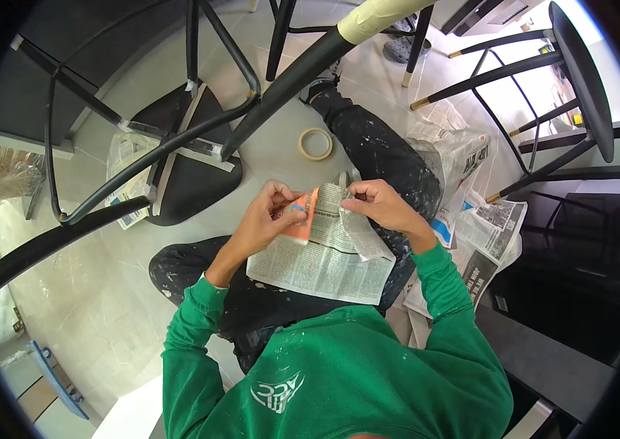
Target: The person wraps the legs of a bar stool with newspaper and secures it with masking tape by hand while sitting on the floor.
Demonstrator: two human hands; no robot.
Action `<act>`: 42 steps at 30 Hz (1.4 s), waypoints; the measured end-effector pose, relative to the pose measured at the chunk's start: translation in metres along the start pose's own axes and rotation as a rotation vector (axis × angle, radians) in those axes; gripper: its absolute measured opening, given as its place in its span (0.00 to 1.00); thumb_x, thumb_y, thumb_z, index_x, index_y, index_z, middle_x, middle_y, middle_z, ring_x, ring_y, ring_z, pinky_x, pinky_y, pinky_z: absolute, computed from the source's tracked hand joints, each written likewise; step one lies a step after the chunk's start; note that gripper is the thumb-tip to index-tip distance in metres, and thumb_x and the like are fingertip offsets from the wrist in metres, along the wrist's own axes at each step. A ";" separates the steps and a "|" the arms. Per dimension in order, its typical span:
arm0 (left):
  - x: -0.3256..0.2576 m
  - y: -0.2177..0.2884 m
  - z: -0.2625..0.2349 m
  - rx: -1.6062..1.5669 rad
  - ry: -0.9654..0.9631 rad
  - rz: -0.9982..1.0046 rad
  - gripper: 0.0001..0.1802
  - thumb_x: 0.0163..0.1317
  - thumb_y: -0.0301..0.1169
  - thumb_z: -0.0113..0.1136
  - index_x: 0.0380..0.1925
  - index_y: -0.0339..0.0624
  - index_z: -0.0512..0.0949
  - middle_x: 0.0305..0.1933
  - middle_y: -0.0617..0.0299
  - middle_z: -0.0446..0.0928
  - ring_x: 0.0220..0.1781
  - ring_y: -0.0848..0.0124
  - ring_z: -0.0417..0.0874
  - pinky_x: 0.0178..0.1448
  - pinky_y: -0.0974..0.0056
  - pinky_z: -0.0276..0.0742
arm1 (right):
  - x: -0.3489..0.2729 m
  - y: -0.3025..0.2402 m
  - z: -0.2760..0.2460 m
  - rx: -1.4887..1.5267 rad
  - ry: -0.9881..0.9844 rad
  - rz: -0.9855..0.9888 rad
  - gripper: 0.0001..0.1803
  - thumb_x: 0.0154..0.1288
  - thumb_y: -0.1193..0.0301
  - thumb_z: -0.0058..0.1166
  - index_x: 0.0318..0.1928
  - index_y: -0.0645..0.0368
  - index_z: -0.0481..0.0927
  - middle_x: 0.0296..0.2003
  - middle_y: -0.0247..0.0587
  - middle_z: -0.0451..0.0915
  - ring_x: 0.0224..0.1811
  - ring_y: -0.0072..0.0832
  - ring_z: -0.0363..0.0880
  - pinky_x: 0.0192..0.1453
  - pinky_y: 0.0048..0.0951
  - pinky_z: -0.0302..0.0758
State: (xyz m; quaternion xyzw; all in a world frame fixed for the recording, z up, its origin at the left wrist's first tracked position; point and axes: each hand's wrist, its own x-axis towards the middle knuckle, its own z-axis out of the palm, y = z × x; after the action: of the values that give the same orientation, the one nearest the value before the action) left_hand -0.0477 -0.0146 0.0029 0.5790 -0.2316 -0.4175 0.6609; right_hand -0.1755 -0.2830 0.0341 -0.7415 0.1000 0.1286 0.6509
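A sheet of newspaper (310, 269) lies across my lap, its upper part raised and folded in at both sides. My left hand (275, 214) pinches the folded left edge, where an orange printed patch (299, 228) shows. With fingers closed, my right hand (381, 206) grips the top right of the same sheet, and a folded flap hangs below it. A roll of masking tape (316, 144) lies flat on the floor beyond my hands. Just ahead stands an upturned black stool or chair (193, 168) with pale tape on its frame.
Another black chair (588, 80) lies tipped at the right. Newspapers (496, 227) are piled beside my right leg. A black leg with a cream-wrapped end (368, 20) slants overhead. A blue-edged object (57, 380) sits at lower left, and a dark cabinet (566, 293) at right.
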 end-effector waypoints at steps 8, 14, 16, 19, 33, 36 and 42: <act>0.024 0.023 -0.024 0.415 -0.329 -0.102 0.27 0.71 0.35 0.70 0.64 0.38 0.70 0.54 0.61 0.81 0.55 0.72 0.80 0.62 0.63 0.77 | 0.018 -0.012 -0.009 -0.022 -0.035 -0.035 0.14 0.72 0.67 0.67 0.35 0.64 0.80 0.28 0.23 0.72 0.32 0.13 0.65 0.36 0.26 0.67; 0.018 0.044 -0.024 0.361 -0.301 -0.154 0.25 0.84 0.57 0.35 0.43 0.48 0.69 0.37 0.72 0.67 0.39 0.77 0.64 0.46 0.67 0.65 | 0.033 -0.024 -0.007 -0.221 -0.074 -0.113 0.11 0.70 0.68 0.68 0.42 0.64 0.86 0.33 0.26 0.83 0.40 0.15 0.75 0.48 0.29 0.78; 0.024 0.028 -0.020 0.158 -0.249 -0.270 0.31 0.85 0.60 0.26 0.31 0.54 0.67 0.29 0.77 0.59 0.30 0.80 0.55 0.35 0.72 0.59 | 0.043 0.003 -0.002 -0.145 -0.071 -0.214 0.11 0.71 0.68 0.68 0.41 0.63 0.84 0.31 0.24 0.79 0.38 0.13 0.72 0.45 0.26 0.75; 0.028 -0.012 -0.027 0.035 -0.118 -0.354 0.30 0.87 0.54 0.35 0.59 0.42 0.79 0.47 0.74 0.74 0.49 0.80 0.70 0.59 0.71 0.69 | 0.051 0.010 0.001 -0.207 -0.097 -0.180 0.12 0.69 0.66 0.71 0.41 0.62 0.83 0.32 0.21 0.76 0.37 0.12 0.71 0.42 0.23 0.72; 0.024 0.055 -0.038 0.781 -0.351 -0.020 0.37 0.80 0.56 0.48 0.76 0.39 0.68 0.78 0.44 0.69 0.78 0.49 0.69 0.81 0.48 0.62 | 0.068 -0.034 -0.001 -0.245 -0.202 -0.104 0.22 0.69 0.64 0.72 0.56 0.64 0.85 0.39 0.25 0.82 0.41 0.14 0.74 0.49 0.23 0.72; 0.027 0.051 -0.045 0.849 -0.382 0.007 0.37 0.82 0.58 0.42 0.75 0.41 0.70 0.76 0.45 0.71 0.78 0.51 0.69 0.80 0.48 0.62 | 0.071 -0.040 0.004 -0.202 -0.146 -0.132 0.22 0.69 0.63 0.72 0.56 0.65 0.85 0.41 0.27 0.83 0.42 0.16 0.76 0.51 0.23 0.73; 0.005 0.060 -0.058 0.704 -0.440 0.040 0.39 0.77 0.57 0.53 0.76 0.41 0.68 0.78 0.45 0.69 0.77 0.54 0.69 0.79 0.50 0.63 | 0.059 -0.046 0.015 -0.303 -0.210 0.005 0.19 0.71 0.62 0.70 0.53 0.64 0.86 0.39 0.25 0.83 0.41 0.14 0.75 0.49 0.23 0.73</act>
State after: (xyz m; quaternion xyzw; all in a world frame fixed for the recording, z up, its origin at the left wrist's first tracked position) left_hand 0.0179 0.0133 0.0464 0.6618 -0.5075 -0.4137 0.3652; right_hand -0.1059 -0.2607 0.0562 -0.8134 0.0125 0.2205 0.5381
